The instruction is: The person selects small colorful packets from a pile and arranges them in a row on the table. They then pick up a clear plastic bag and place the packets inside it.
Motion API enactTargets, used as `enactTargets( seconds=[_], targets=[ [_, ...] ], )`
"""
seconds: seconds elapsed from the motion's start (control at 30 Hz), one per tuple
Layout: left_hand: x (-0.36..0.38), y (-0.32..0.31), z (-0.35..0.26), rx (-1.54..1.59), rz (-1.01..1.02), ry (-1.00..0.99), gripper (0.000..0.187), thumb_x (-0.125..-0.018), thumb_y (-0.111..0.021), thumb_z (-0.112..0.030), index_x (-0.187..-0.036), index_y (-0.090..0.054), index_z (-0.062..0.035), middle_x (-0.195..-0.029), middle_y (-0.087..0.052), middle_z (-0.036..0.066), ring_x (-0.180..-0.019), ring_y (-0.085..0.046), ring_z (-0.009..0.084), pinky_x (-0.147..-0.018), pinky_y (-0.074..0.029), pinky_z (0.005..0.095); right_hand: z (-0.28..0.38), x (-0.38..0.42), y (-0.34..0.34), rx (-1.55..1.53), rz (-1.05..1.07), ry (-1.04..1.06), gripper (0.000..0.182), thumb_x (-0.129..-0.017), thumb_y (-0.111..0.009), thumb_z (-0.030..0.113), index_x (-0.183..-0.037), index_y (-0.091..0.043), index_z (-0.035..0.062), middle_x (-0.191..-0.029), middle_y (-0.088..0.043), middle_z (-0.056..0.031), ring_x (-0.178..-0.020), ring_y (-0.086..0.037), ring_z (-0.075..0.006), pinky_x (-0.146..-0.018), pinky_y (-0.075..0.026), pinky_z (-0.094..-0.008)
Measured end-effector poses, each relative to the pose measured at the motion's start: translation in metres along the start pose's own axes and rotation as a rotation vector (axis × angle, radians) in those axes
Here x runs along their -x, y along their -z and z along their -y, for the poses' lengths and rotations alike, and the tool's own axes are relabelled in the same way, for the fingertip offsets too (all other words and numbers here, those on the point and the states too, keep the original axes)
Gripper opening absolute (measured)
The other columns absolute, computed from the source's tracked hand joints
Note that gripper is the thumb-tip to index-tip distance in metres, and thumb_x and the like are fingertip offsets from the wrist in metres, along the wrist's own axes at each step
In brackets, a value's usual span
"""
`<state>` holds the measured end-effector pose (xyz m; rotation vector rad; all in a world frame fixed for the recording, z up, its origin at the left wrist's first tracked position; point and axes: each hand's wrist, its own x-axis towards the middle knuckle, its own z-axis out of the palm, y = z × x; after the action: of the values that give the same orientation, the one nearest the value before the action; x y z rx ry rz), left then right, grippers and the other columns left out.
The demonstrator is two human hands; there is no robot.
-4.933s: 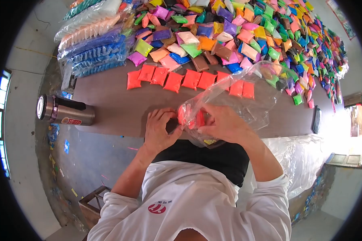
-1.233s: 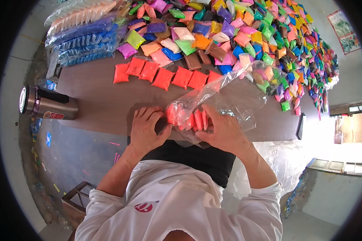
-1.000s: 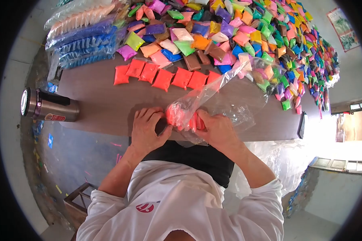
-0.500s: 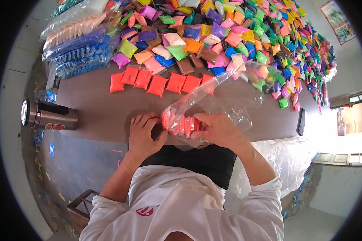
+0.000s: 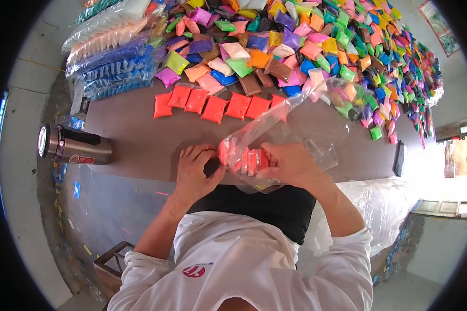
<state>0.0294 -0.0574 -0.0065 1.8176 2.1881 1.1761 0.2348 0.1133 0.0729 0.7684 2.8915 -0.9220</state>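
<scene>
Near the table's front edge lies a clear plastic bag (image 5: 267, 116) with a row of small red packets (image 5: 238, 155) inside. My right hand (image 5: 296, 163) grips the right end of this row through the film, thumb and fingers closed round it. At the left end, my left hand (image 5: 194, 173) is curled, its thumb and forefinger against the bagged packets. The bag's loose upper part stretches up and right across the table. Behind it, several more red packets (image 5: 213, 109) lie in a line, the rightmost partly behind the film.
A large heap of coloured packets (image 5: 311, 49) covers the table's back and right. Filled plastic bags (image 5: 111, 65) are stacked at the back left. A steel flask (image 5: 80, 146) is at the left edge, a dark flat object (image 5: 399, 158) at the right. Plastic sheeting (image 5: 371, 212) hangs below.
The whole view has shifted slightly, so everything appears a little further right. Both hands keep nearly the same hold on the bagged red packets.
</scene>
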Motion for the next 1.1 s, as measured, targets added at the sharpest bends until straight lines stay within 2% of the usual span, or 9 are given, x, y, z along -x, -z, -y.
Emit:
enactTargets(
  seconds=[0.17, 0.33, 0.43, 0.53, 0.6, 0.67, 0.77, 0.97, 1.1],
  targets=[
    [-0.002, -0.003, -0.001, -0.035, 0.004, -0.007, 0.030, -0.071, -0.078, -0.020, -0.096, -0.068, -0.0061, -0.109, -0.066, 0.007, -0.100, -0.061, 0.0295, -0.087, -0.044, 0.0424, 0.001, 0.009, 0.034, -0.176, -0.008, -0.100, 0.035, -0.082, -0.079, 0.029, -0.105, -0.070, 0.0035, -0.075, -0.069, -0.0127, -0.068, -0.069, -0.0264, -0.064, -0.052, -0.0368],
    [-0.002, -0.004, -0.002, -0.041, -0.009, -0.002, 0.033, -0.067, -0.078, -0.019, -0.096, -0.068, -0.0060, -0.108, -0.066, 0.007, -0.099, -0.060, 0.0297, -0.087, -0.044, 0.0428, -0.026, 0.047, 0.085, -0.432, -0.826, -0.170, 0.019, -0.096, -0.068, 0.019, -0.106, -0.071, 0.0029, -0.073, -0.067, -0.0005, -0.067, -0.063, -0.0055, -0.060, -0.049, -0.0256],
    [-0.002, -0.005, -0.002, -0.059, -0.012, -0.012, 0.034, -0.066, -0.077, -0.019, -0.096, -0.067, -0.0060, -0.107, -0.066, 0.007, -0.099, -0.060, 0.0298, -0.087, -0.044, 0.0429, -0.079, 0.043, 0.118, -0.365, -1.176, -0.225, 0.023, -0.102, -0.062, 0.022, -0.111, -0.069, 0.0025, -0.082, -0.069, -0.0028, -0.075, -0.063, -0.0068, -0.068, -0.050, -0.0240],
    [-0.003, -0.005, -0.003, -0.073, -0.025, -0.029, 0.035, -0.065, -0.077, -0.019, -0.096, -0.067, -0.0057, -0.108, -0.067, 0.007, -0.099, -0.060, 0.0296, -0.087, -0.044, 0.0427, -0.176, 0.013, 0.107, -0.314, -0.838, -0.180, 0.024, -0.101, -0.061, 0.020, -0.115, -0.068, 0.0020, -0.094, -0.071, -0.0042, -0.081, -0.066, -0.0109, -0.075, -0.052, -0.0245],
    [-0.003, -0.006, -0.003, -0.076, -0.026, -0.044, 0.035, -0.065, -0.077, -0.019, -0.096, -0.067, -0.0054, -0.108, -0.067, 0.007, -0.099, -0.060, 0.0296, -0.087, -0.044, 0.0426, -0.184, -0.011, 0.082, -0.752, -0.547, 0.002, 0.024, -0.099, -0.063, 0.018, -0.117, -0.069, 0.0030, -0.101, -0.071, -0.0034, -0.084, -0.068, -0.0114, -0.076, -0.055, -0.0256],
    [-0.002, -0.007, 0.000, -0.086, -0.018, -0.049, 0.036, -0.065, -0.076, -0.019, -0.096, -0.067, -0.0051, -0.108, -0.067, 0.007, -0.099, -0.060, 0.0295, -0.087, -0.043, 0.0424, -0.170, -0.026, 0.086, -0.848, -0.192, -0.233, 0.026, -0.096, -0.067, 0.017, -0.118, -0.070, 0.0036, -0.105, -0.070, -0.0028, -0.085, -0.068, -0.0103, -0.074, -0.057, -0.0265],
    [-0.003, -0.006, -0.003, -0.074, -0.026, -0.032, 0.035, -0.065, -0.076, -0.020, -0.096, -0.066, -0.0048, -0.108, -0.066, 0.007, -0.098, -0.060, 0.0297, -0.086, -0.043, 0.0421, -0.139, -0.043, 0.087, -0.680, -0.039, -0.312, 0.028, -0.093, -0.071, 0.018, -0.116, -0.071, 0.0038, -0.105, -0.071, -0.0030, -0.081, -0.068, -0.0105, -0.069, -0.057, -0.0261],
    [-0.004, -0.003, -0.004, -0.068, 0.020, -0.001, 0.033, -0.067, -0.078, -0.020, -0.094, -0.067, -0.0065, -0.108, -0.066, 0.007, -0.098, -0.060, 0.0297, -0.087, -0.044, 0.0424, -0.111, -0.076, 0.070, -0.576, 0.051, -0.114, 0.034, -0.084, -0.077, 0.021, -0.115, -0.072, 0.0059, -0.101, -0.071, -0.0050, -0.088, -0.070, -0.0182, -0.072, -0.055, -0.0313],
    [-0.004, -0.003, -0.004, -0.043, 0.028, 0.014, 0.031, -0.067, -0.078, -0.021, -0.093, -0.067, -0.0077, -0.107, -0.065, 0.007, -0.098, -0.060, 0.0296, -0.087, -0.044, 0.0425, -0.147, -0.097, 0.036, 0.084, -0.207, 0.418, 0.041, -0.079, -0.078, 0.028, -0.112, -0.072, 0.0048, -0.104, -0.071, -0.0127, -0.097, -0.068, -0.0298, -0.084, -0.053, -0.0391]
  ],
)
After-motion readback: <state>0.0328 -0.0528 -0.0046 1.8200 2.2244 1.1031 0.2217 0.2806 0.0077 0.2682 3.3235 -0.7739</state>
